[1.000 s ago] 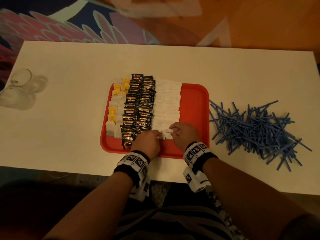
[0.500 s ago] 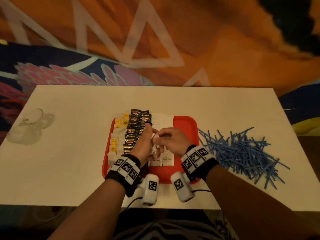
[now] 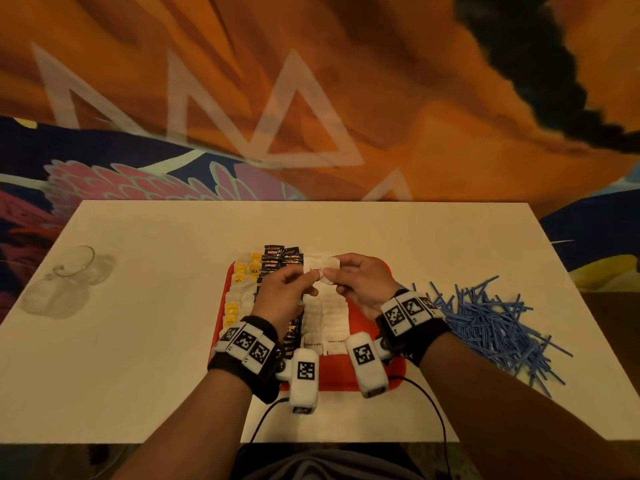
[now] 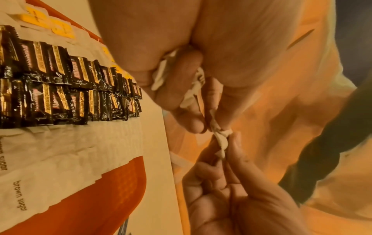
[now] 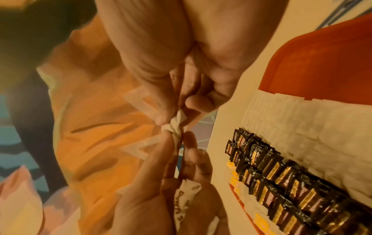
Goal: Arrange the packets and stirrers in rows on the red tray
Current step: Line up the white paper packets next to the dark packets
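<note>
A red tray (image 3: 336, 370) holds rows of yellow tea packets (image 3: 239, 271), black packets (image 3: 277, 258) and white brown-sugar packets (image 3: 329, 317). Both hands are raised above the tray's far half. My left hand (image 3: 308, 280) keeps a few white sugar packets (image 4: 161, 74) curled in its fingers. It also pinches one end of a crumpled white packet (image 4: 220, 136). My right hand (image 3: 337, 277) pinches the other end of that packet (image 5: 177, 125). A loose pile of blue stirrers (image 3: 485, 323) lies on the table to the right of the tray.
Clear glass cups (image 3: 65, 282) stand at the left end of the white table (image 3: 156, 341). The right strip of the tray (image 3: 363, 320) is bare red. Cables from the wrist cameras hang over the table's near edge (image 3: 433, 410).
Both hands have lifted from the near end of the white row, holding white packets, and now meet above the tray's far half. The head view has tilted upward.
</note>
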{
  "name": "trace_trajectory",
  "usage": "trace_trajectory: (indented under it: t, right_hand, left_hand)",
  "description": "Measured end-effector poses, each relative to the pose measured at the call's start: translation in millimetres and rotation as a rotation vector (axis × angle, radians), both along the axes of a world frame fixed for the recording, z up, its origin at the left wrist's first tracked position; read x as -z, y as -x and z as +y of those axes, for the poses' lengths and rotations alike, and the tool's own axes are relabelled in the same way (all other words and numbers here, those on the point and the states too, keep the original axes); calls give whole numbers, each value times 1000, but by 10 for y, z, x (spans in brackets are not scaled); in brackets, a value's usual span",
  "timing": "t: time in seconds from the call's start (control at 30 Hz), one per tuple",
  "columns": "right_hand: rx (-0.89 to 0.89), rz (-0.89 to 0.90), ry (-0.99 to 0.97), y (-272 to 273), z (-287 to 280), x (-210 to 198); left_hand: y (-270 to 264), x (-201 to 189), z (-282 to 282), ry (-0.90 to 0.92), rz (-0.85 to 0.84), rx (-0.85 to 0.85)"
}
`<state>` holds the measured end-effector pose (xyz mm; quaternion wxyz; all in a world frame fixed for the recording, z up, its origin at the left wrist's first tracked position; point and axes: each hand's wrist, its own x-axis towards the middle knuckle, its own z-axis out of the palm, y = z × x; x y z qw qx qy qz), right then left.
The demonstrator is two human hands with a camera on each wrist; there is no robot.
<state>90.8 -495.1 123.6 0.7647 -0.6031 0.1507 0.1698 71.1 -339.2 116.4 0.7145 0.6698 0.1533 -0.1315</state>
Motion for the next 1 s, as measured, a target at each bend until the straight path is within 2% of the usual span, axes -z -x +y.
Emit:
trace_trajectory:
  t: [0.1, 0.2, 0.37, 0.43, 0.57, 0.73, 1.0]
  right_hand:
    - [-46, 21, -25, 2, -10, -26]
    - [-64, 47, -36, 2, -20, -32]
    - [61, 182, -116, 13, -7, 14]
    - [84, 179, -117, 33, -2, 43]
    - [-22, 55, 60, 75, -29, 71]
    - [-103, 20, 206, 43, -74, 122]
    - [23, 98, 40, 27, 40, 163]
  left_hand:
    - [-4, -15, -15, 48, 18, 14]
    - [-28, 18, 0, 10, -17, 36]
    - [-52, 75, -12, -35, -84, 14]
    - [-49, 74, -27, -50, -116, 19]
    - [-56, 63, -9, -61, -139, -22]
    - [-59, 119, -40, -84, -107, -135]
    - [-36, 203, 4, -174, -163, -84]
